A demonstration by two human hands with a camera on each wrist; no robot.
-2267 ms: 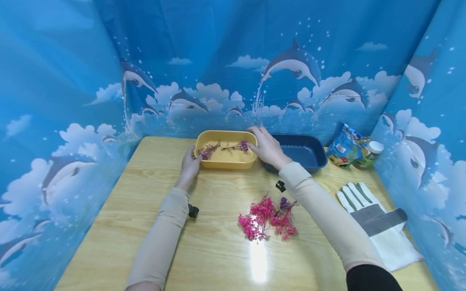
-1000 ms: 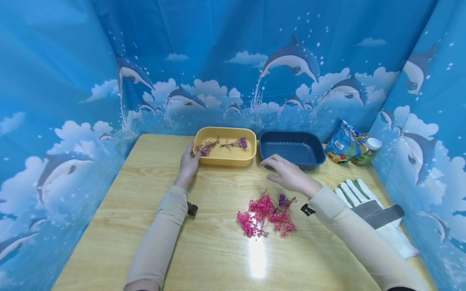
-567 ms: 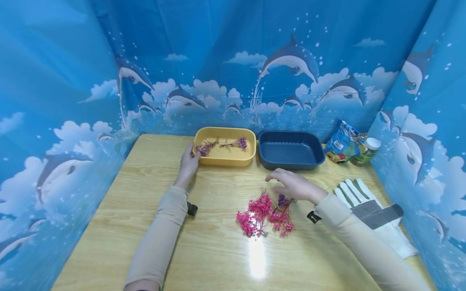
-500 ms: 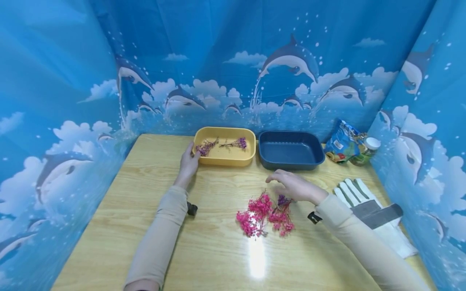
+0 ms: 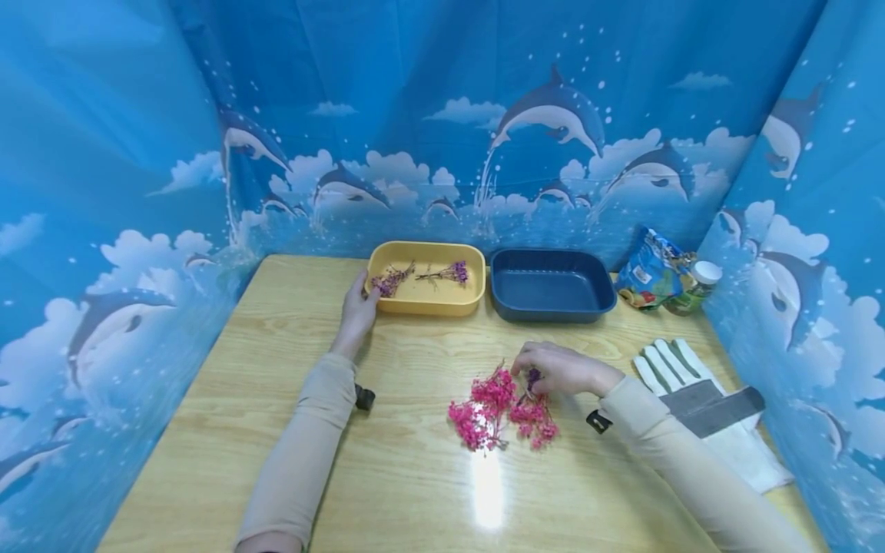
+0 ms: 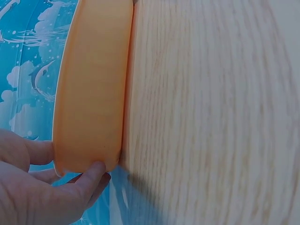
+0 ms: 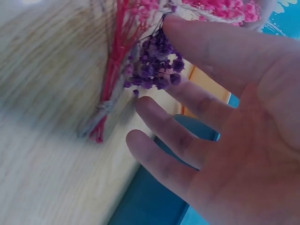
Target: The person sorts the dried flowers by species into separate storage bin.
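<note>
In the head view, my left hand [image 5: 358, 313] holds the left end of a yellow plastic tray [image 5: 432, 308]. The left wrist view shows the thumb and fingers on either side of the tray's end wall [image 6: 93, 93]. Two small purple dried-flower sprigs [image 5: 452, 272] lie inside it. My right hand [image 5: 563, 369] is over the flowers on the table, thumb and index finger around a purple dried-flower sprig [image 7: 157, 63]. The index fingertip is hidden behind the blossoms; the other fingers are spread. Pink dried-flower bunches [image 5: 494, 392] lie against the sprig.
A dark blue tray [image 5: 553, 307] stands right of the yellow one. Further right are a blue snack bag [image 5: 650, 273] and a jar with a white lid [image 5: 698, 288]. White-and-grey work gloves [image 5: 712, 411] lie at the right edge of the wooden table [image 5: 408, 476].
My right hand has left the yellow tray's right end, moved down past the blue tray and come to the purple sprig by the pink flowers. The left hand stays on the yellow tray.
</note>
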